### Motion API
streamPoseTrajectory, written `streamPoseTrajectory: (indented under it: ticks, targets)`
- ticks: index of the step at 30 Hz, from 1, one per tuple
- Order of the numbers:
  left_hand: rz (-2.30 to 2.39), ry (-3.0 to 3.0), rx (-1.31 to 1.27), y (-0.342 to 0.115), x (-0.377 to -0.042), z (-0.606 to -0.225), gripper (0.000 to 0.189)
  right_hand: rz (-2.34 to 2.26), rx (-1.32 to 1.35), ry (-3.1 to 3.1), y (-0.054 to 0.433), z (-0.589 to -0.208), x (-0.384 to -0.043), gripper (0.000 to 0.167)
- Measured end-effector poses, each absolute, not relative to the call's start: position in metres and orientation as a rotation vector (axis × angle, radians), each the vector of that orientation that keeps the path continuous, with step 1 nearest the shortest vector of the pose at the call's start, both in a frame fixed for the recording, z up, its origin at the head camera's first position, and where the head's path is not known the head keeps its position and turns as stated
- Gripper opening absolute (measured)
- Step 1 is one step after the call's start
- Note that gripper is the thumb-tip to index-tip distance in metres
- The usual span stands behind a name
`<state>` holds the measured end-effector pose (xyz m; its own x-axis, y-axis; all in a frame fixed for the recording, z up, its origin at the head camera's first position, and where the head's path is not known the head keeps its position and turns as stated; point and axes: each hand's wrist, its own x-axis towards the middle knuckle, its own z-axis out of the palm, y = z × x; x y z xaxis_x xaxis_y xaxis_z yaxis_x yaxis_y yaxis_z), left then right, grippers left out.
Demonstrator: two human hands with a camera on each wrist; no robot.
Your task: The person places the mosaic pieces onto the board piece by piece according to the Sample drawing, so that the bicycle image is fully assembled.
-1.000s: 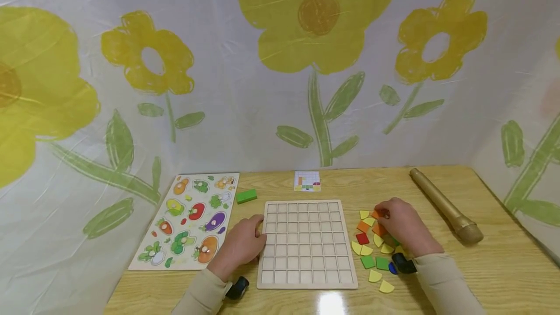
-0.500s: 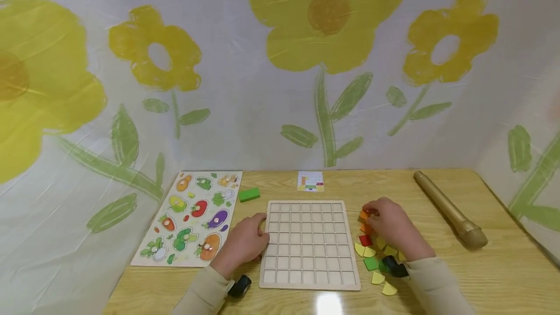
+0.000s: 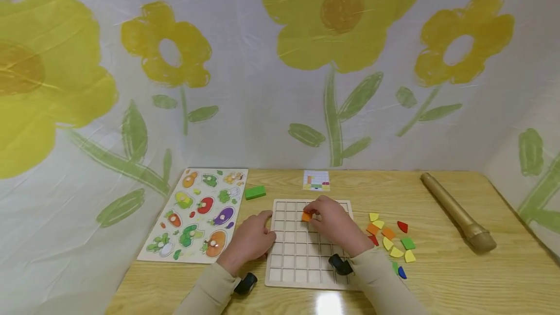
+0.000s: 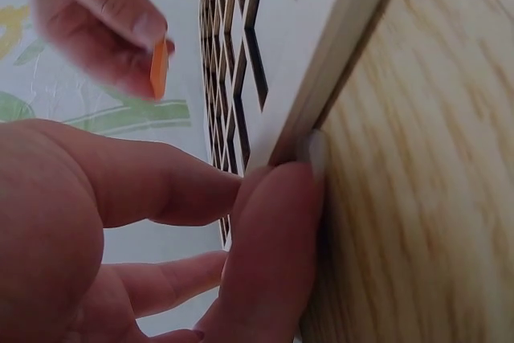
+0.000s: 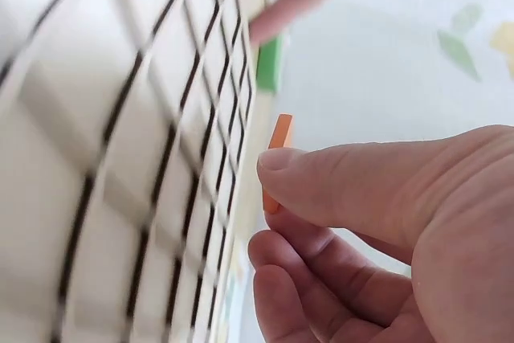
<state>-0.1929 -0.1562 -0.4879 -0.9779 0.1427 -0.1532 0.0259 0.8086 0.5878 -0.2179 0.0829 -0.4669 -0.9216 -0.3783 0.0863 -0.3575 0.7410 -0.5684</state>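
Observation:
Over the upper part of the wooden grid board, my right hand pinches an orange square tile between thumb and fingers. In the right wrist view the tile is held on edge, away from the grid. My left hand grips the board's left side; in the left wrist view its fingers close on the board's rim. Right of the board lie loose tiles: orange squares, yellow quarter rounds, red pieces, green squares and a blue piece.
A vegetable knob puzzle lies on the left. Behind the board are a green block and a small printed pattern card. A gold microphone-shaped object lies at the far right. A flower-printed cloth stands behind the table.
My right hand has moved left from the loose tiles to above the board, carrying the orange tile. My left hand stays at the board's left edge. The head view has shifted slightly.

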Motion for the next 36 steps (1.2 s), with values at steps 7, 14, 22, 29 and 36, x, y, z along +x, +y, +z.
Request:
streamPoseTrajectory:
  ticks: [7,14,22,29,36]
  targets:
    - [0.861,2.833,0.149,-0.152,-0.192,-0.483,0.061,-0.908,-0.772,2.894,0.056,-0.477,-0.216,0.016]
    - [0.885,2.817,0.153,-0.151,-0.189,-0.484,0.061,-0.866,-0.8,2.911,0.051,-0.481,-0.213,0.015]
    - [0.884,2.821,0.165,-0.15,-0.188,-0.485,0.061,-0.816,-0.875,2.929,0.048,-0.485,-0.212,0.016]
    - [0.864,2.827,0.143,-0.151,-0.189,-0.484,0.061,-0.78,-0.862,2.948,0.045,-0.486,-0.213,0.016]
    - [0.848,2.825,0.119,-0.153,-0.191,-0.484,0.062,-0.791,-0.834,2.939,0.042,-0.487,-0.215,0.017]
